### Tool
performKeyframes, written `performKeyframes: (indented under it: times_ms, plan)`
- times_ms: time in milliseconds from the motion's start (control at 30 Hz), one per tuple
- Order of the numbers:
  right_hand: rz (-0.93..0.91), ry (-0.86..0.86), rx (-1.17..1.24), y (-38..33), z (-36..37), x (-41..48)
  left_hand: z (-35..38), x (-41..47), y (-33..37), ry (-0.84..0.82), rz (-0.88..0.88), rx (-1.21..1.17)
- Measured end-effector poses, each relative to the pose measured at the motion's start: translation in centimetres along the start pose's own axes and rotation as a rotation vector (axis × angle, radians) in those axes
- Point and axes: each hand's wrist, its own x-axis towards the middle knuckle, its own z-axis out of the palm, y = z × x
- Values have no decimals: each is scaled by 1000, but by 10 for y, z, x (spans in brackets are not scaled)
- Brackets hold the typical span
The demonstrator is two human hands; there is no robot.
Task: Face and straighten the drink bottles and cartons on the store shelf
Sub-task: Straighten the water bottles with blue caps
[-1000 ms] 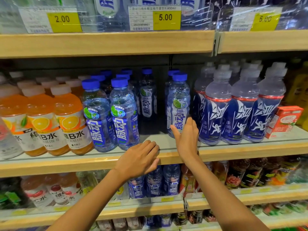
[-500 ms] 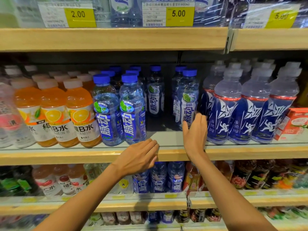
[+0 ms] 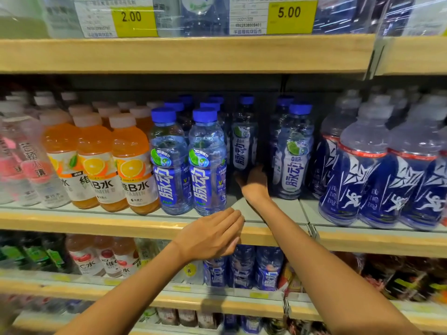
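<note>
On the middle shelf [image 3: 121, 223], two blue-capped bottles with blue labels [image 3: 188, 165] stand at the front, labels facing out. To their right is a gap, and a white-labelled bottle [image 3: 243, 141] stands set back in it. A matching white-labelled bottle [image 3: 294, 158] stands further forward on the gap's right. My right hand [image 3: 254, 183] reaches deep into the gap, at the foot of the set-back bottle; its fingertips are lost in shadow. My left hand [image 3: 212, 235] hovers flat in front of the shelf edge, holding nothing.
Orange vitamin-drink bottles [image 3: 113, 163] fill the left, with pink-labelled clear bottles [image 3: 29, 168] beyond them. Tall dark-blue sports bottles [image 3: 367, 180] crowd the right. The upper shelf board [image 3: 193, 54] hangs close above the caps. More bottles [image 3: 242, 269] line the shelf below.
My right hand has gone from beside the front white-labelled bottle leftward and deeper into the gap, to the set-back bottle. My left hand has stayed by the shelf edge.
</note>
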Motion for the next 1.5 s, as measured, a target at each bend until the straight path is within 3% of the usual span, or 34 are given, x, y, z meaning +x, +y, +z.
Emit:
performKeyframes:
  times_ms: [67,267,567,733,1000,1333,1500]
  plan:
    - [40,-21,-48,0,7,13,0,-1,0,0,0,7]
    - [110,98,143,3,16,26,2,-2,0,-1,15,38]
    - [166,168,111,0,5,8,2,-2,1,-3,15,80]
    - [71,229,243,8,-7,-30,3,-3,1,-5,16,92]
    - [-31,182,169,27,-29,-85,2,-1,2,12,19,90]
    - [-41,-8,364,20,-35,-65,-2,4,4,-24,-8,75]
    - [-40,13,409,18,-36,-67,-7,9,5,-58,-62,48]
